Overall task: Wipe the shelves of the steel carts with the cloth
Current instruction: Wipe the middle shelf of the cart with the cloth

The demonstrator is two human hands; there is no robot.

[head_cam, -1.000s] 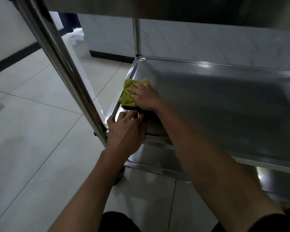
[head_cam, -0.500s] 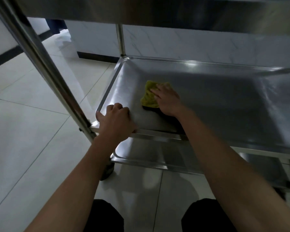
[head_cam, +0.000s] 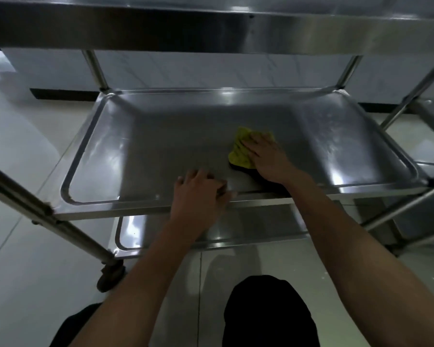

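Note:
The steel cart's middle shelf [head_cam: 161,136] fills the centre of the head view, a shallow tray with a raised rim. A yellow cloth [head_cam: 241,151] lies on it right of centre. My right hand [head_cam: 266,156] presses flat on the cloth with straight fingers, covering its right half. My left hand [head_cam: 198,191] holds the shelf's front rim, fingers curled over the edge. The top shelf [head_cam: 236,26] overhangs above and the bottom shelf [head_cam: 236,226] shows below.
Steel uprights stand at the corners, one post [head_cam: 43,211] slanting across the left with a caster wheel [head_cam: 110,274] at its foot. A second cart's frame [head_cam: 416,209] stands at the right. Pale tiled floor [head_cam: 23,284] lies all around, and my dark-clad knees sit at the bottom.
My right hand slid the cloth from the shelf's left end toward the right. My left hand shifted rightward along the front rim. My view swung right as well.

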